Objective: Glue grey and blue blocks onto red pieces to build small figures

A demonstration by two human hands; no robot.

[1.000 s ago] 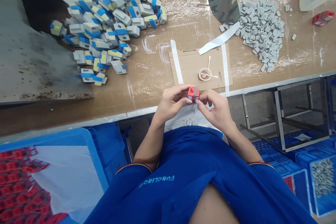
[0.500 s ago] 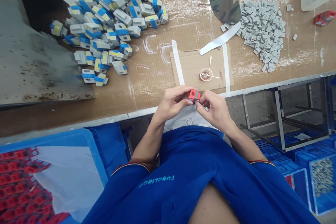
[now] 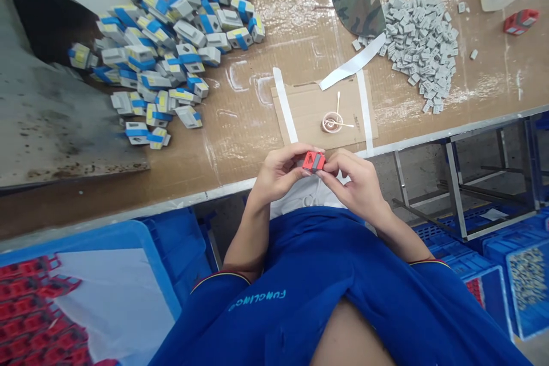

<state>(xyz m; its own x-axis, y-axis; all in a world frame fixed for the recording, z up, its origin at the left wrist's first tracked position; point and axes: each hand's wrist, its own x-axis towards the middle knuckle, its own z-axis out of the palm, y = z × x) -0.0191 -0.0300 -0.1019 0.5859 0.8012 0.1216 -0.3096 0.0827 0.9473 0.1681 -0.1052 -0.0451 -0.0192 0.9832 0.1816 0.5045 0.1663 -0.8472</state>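
Observation:
A small red block with a grey band is held between my two hands, just in front of the table's near edge. My left hand pinches its left side with thumb and fingers. On the other side, the thumb and fingertips of my right hand close on its right end. A round hole shows in the block's upper face. Beyond the hands lies a taped piece of cardboard. On it stands a small cup with cotton swabs in it.
Grey, blue and yellow blocks are heaped at the left beside a metal box. Small grey pieces are piled at right, near a camouflage cloth. A blue crate with red parts stands at lower left.
The red block has been turned a little between my fingers, so its holed face shows more. Both hands still grip it. The whole view has shifted slightly.

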